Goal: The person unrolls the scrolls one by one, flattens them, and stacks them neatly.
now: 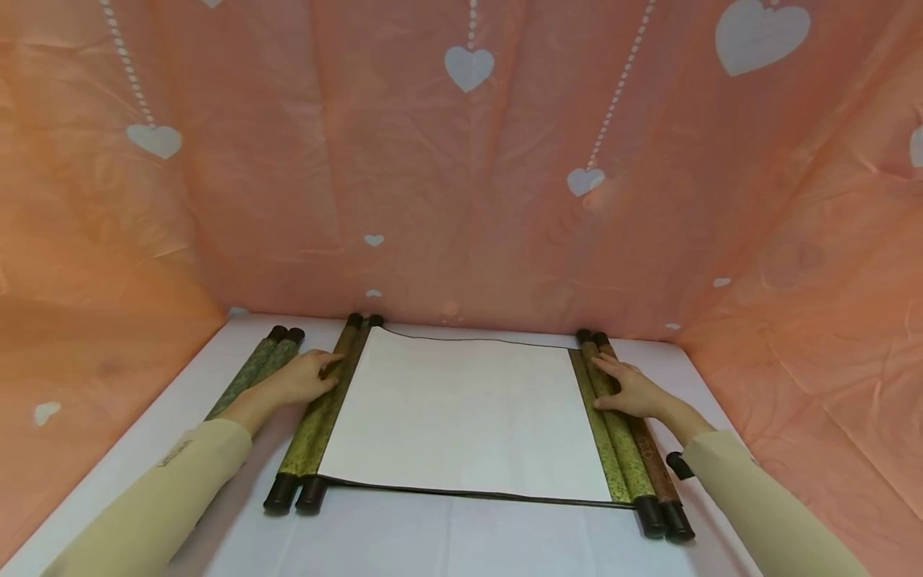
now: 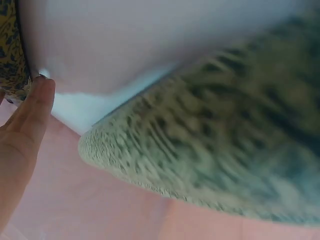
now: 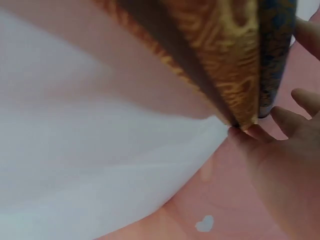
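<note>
A hanging scroll lies spread on the white surface, its blank white sheet between a yellow-green left roll and right roll, both with black end knobs. My left hand rests on the left roll; in the left wrist view its fingers are fairly straight at the roll's side. On the right roll lies my right hand, thumb and fingers spread. The right wrist view shows fingertips touching the end of a brown-gold roll, which lies against the right roll.
Two dark green rolls lie side by side left of the scroll, partly behind my left forearm. By my right sleeve a black knob pokes out. A peach curtain with white hearts stands along the back and both sides.
</note>
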{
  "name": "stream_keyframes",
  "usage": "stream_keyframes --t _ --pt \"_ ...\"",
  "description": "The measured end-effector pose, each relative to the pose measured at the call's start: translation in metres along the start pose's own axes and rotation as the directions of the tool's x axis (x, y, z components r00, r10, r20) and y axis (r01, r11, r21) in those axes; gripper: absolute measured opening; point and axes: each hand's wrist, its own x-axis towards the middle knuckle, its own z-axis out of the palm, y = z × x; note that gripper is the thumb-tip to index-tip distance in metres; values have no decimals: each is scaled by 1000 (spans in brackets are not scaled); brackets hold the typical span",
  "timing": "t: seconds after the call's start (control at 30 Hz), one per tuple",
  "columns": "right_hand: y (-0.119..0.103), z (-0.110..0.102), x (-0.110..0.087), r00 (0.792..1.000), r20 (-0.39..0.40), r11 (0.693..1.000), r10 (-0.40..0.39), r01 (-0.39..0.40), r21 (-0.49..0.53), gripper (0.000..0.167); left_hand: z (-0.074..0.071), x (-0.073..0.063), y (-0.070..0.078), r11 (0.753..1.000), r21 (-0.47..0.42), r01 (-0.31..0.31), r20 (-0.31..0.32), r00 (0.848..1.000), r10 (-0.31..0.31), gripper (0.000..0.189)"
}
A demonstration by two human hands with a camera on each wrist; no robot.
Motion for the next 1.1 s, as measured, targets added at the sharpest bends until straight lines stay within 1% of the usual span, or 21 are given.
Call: stream_keyframes --t 0.07,0.13,0.3,0.43,0.57,0.67,0.77,0.83,0.9,1.0,1.1 --pt "-4 -2 0 1000 8 1000 -7 7 7 79 -1 -3 2 999 24 -21 -5 1000 21 54" --pt "-10 -4 0 1000 23 1000 -5 5 15 76 -1 -7 3 999 41 -32 2 999 32 54" --pt "-33 -8 3 999 52 999 11 -13 43 72 1 -17 8 992 97 -83 10 997 82 52" --pt "-53 -5 7 999 42 997 -20 17 70 68 2 -23 14 986 116 -118 7 993 118 52" --pt "-71 8 17 996 28 988 -89 85 131 67 0 -31 23 988 95 -124 6 992 124 54" --pt "-89 23 28 990 10 969 -144 139 206 66 -4 -40 28 989 76 -130 -14 991 131 54" --pt "-112 38 42 980 -15 944 -200 197 264 65 -8 -50 29 986 83 -143 -48 988 147 53" --pt "-129 48 52 972 -28 922 -233 230 311 63 -12 -58 28 985 96 -146 -71 986 153 52" --pt "-145 58 61 963 -42 895 -268 265 359 62 -17 -65 26 984 113 -141 -94 984 152 51" --pt "-170 72 73 956 -41 855 -291 279 436 62 -26 -75 19 985 123 -121 -122 983 136 52" --pt "-194 83 84 958 -27 840 -287 265 474 62 -35 -83 7 987 134 -92 -149 982 112 54"
